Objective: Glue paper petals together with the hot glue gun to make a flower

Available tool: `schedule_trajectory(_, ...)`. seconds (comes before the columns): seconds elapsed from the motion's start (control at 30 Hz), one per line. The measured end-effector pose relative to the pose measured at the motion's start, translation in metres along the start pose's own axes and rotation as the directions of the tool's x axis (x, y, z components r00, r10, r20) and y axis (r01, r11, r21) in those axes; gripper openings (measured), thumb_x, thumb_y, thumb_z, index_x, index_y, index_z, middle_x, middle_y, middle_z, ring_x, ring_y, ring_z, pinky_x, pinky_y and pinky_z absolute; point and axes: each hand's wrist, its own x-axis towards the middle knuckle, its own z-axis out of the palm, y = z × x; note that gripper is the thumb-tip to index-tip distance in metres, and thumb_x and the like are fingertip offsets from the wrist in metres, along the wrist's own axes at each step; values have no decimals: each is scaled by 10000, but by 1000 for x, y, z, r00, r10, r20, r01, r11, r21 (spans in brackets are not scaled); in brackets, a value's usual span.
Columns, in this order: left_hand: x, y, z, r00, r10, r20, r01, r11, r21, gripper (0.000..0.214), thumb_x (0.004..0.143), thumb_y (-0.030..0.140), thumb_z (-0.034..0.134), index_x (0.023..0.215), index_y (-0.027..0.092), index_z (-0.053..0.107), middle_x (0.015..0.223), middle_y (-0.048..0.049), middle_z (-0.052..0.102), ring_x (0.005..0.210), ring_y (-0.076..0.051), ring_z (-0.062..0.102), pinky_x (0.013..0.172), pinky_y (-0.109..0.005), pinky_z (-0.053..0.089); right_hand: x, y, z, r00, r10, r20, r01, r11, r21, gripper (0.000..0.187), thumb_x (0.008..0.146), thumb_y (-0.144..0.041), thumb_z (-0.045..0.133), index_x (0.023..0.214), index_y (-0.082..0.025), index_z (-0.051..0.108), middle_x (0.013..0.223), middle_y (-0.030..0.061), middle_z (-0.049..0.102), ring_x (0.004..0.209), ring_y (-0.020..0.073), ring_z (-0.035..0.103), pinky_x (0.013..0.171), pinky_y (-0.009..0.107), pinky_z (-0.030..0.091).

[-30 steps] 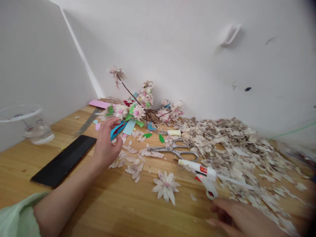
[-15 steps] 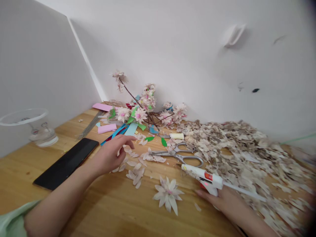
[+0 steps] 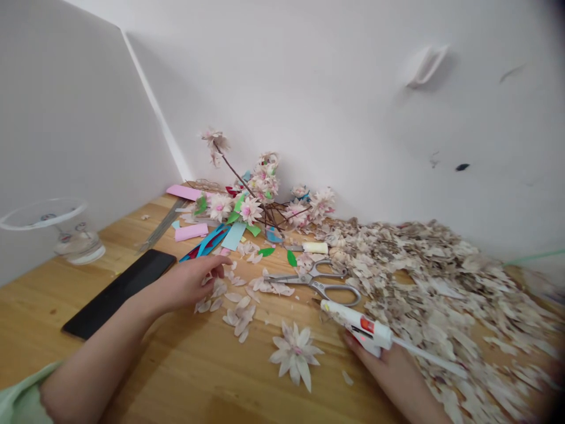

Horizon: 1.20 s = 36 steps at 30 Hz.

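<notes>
My left hand hovers over loose petals on the wooden table, its fingers bent down and a little apart; I see nothing held in it. Wrapped round the handle of a white hot glue gun is my right hand. The gun's nozzle points left and a clear glue stick juts from its back. Between my hands lies a pale paper-like flower with a pinkish centre. Just beyond the gun, silver scissors rest partly open.
A large heap of dry petals covers the right side. Behind stands a branch with several flowers. On the left are a black phone-like slab and a clear plastic cup. Coloured paper strips and a thread spool lie farther back.
My left hand has drawn back slightly left and its fingers have bent farther down toward the petals. The right hand still holds the glue gun, shifted slightly left and down in view.
</notes>
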Motion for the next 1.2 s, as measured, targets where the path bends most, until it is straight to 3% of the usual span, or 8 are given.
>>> schedule_trajectory(0.17, 0, -4, -1, 1000, -5, 31, 6, 1000, -1, 473, 734, 136, 452, 1195, 207, 529, 1047, -49, 675, 912, -189, 635, 774, -282, 483, -2, -7, -1, 1000, 22, -5, -22, 1000, 5, 585, 615, -606, 412, 925, -184, 672, 1024, 129, 721, 996, 337, 654, 882, 398, 505)
schedule_trajectory(0.33, 0, -8, 1, 997, 71, -22, -72, 997, -28, 438, 743, 166, 490, 1175, 214, 545, 1048, -47, 665, 995, -205, 605, 869, -316, 460, -4, -6, 1, 999, 38, -1, -39, 999, -14, 579, 631, -614, 397, 930, -176, 628, 995, 153, 717, 954, 343, 664, 828, 406, 521)
schedule_trajectory(0.5, 2, -9, 10, 991, 137, -2, -137, 989, -50, 426, 716, 194, 571, 1141, 203, 561, 984, -59, 649, 964, -221, 590, 853, -333, 463, -4, -1, 3, 999, -49, -19, 49, 999, -5, 432, 694, -589, 419, 844, -230, 606, 894, 96, 731, 871, 298, 682, 783, 367, 534)
schedule_trajectory(0.63, 4, -13, 17, 986, 170, -5, -169, 981, -92, 387, 715, 154, 540, 1098, 199, 572, 918, -52, 630, 907, -206, 592, 792, -302, 469, -4, -1, 3, 997, -75, -26, 75, 997, 4, 401, 712, -577, 439, 825, -236, 617, 864, 73, 730, 827, 279, 688, 757, 349, 542)
schedule_trajectory(0.97, 7, -11, 17, 991, 120, -60, -129, 975, -179, 312, 752, 175, 460, 1036, 196, 587, 800, -19, 626, 732, -166, 591, 688, -279, 466, 1, -1, -1, 995, -91, 42, 87, 993, 86, 455, 690, -549, 515, 912, -195, 694, 1004, 101, 731, 978, 327, 652, 897, 437, 480)
schedule_trajectory(1.2, 11, -13, 15, 981, 106, -162, -149, 947, -284, 343, 787, 270, 477, 1127, 229, 503, 915, -18, 612, 774, -152, 614, 736, -293, 485, 4, -1, -3, 988, -144, 64, 133, 980, 151, 393, 701, -497, 558, 900, -185, 690, 992, 91, 737, 947, 298, 662, 885, 405, 484)
